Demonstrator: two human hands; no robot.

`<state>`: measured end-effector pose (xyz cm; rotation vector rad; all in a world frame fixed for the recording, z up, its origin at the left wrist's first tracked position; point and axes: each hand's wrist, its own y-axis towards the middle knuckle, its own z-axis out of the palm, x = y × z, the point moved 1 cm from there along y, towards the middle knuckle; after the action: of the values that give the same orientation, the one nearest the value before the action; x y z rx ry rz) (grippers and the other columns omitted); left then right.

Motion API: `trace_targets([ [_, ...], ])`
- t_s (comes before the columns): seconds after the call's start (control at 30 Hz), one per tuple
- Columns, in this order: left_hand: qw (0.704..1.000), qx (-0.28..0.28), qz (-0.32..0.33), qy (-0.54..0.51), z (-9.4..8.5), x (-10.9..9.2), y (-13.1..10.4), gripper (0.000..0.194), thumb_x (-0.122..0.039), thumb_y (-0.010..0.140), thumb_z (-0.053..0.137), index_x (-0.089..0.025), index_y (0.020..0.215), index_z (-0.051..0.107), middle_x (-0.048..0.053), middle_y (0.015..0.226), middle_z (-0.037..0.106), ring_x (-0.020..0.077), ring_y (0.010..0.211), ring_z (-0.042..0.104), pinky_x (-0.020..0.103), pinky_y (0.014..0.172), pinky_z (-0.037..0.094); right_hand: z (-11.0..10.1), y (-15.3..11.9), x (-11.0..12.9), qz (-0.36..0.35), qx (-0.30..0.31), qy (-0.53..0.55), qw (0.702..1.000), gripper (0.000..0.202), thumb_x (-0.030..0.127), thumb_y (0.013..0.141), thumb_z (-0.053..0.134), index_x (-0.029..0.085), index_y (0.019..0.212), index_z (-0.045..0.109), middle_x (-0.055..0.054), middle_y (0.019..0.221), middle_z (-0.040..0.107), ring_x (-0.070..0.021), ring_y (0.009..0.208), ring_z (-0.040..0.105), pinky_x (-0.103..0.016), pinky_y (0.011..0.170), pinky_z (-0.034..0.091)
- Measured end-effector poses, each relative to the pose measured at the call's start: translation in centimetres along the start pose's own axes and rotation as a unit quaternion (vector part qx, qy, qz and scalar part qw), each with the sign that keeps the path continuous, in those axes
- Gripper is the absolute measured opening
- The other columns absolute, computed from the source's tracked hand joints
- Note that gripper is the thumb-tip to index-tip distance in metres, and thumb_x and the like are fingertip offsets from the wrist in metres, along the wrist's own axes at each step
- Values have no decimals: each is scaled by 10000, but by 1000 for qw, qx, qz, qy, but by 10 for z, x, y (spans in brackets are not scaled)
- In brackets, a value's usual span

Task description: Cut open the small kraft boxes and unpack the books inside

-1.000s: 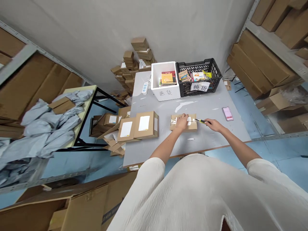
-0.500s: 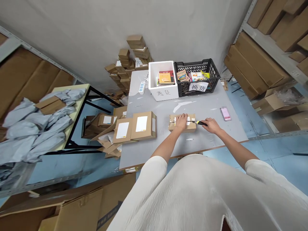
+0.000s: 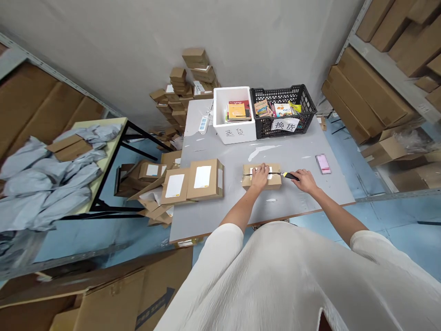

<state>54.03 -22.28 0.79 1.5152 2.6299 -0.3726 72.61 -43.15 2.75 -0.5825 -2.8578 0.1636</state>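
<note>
A small cardboard box (image 3: 274, 183) lies on the grey table (image 3: 206, 220) in front of me, with a dark slit along its top. My left hand (image 3: 260, 176) rests on the top of this box, fingers spread over its white label. My right hand (image 3: 303, 180) is closed round a yellow and black utility knife (image 3: 289, 175) just right of the box. The knife's blade points left, at the box's right edge.
Two labelled boxes (image 3: 205, 179) stand left on the table. Behind are a white foam box (image 3: 234, 134) and a black crate (image 3: 282, 131), both holding books. A pink phone (image 3: 323, 164) lies right. Grey parcels (image 3: 55, 184) cover a side table.
My right hand and the knife have shifted slightly to the right. My left hand still rests on the box. The view has moved a little.
</note>
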Motion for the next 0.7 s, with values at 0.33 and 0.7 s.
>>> trace_targets([
  [0.33, 1000, 4, -8, -1, -2, 1, 2, 705, -148, 974, 474, -273, 1666, 431, 182, 1761, 403, 370, 1506, 449, 576, 1195, 356, 6, 11, -10, 4, -5, 42, 999, 480, 431, 1084, 555, 316, 1527, 698, -149, 1306, 744, -355, 1204, 608, -425, 976, 415],
  [0.7, 1000, 4, -10, 0, -2, 2, -1, 695, -106, 970, 432, -252, 1649, 457, 179, 1776, 383, 356, 1515, 446, 567, 1198, 355, 10, 14, -21, 4, -22, 69, 997, 477, 438, 1066, 569, 307, 1500, 717, -145, 1331, 755, -359, 1218, 607, -436, 989, 418],
])
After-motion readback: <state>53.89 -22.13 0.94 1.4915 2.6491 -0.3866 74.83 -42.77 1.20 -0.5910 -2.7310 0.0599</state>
